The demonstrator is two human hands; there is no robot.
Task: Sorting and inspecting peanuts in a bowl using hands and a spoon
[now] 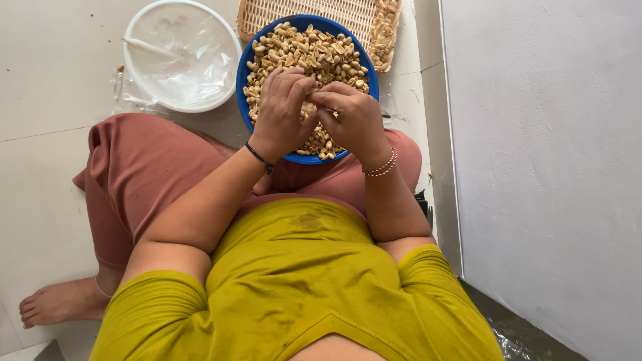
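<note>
Hands (317, 113) hide lower-middle peanuts (314, 50); pinched item too small to tell; woven tray (314, 10) cut off at top edge.

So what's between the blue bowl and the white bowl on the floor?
In the head view, only bare pale floor tile separates the blue bowl from the white bowl.

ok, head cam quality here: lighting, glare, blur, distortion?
Head view: soft even daylight, faint shadows; mild glare on the white bowl; peanuts and both hands, left and right, sharp; wide-angle stretch at the edges, wall line tilted.
</note>
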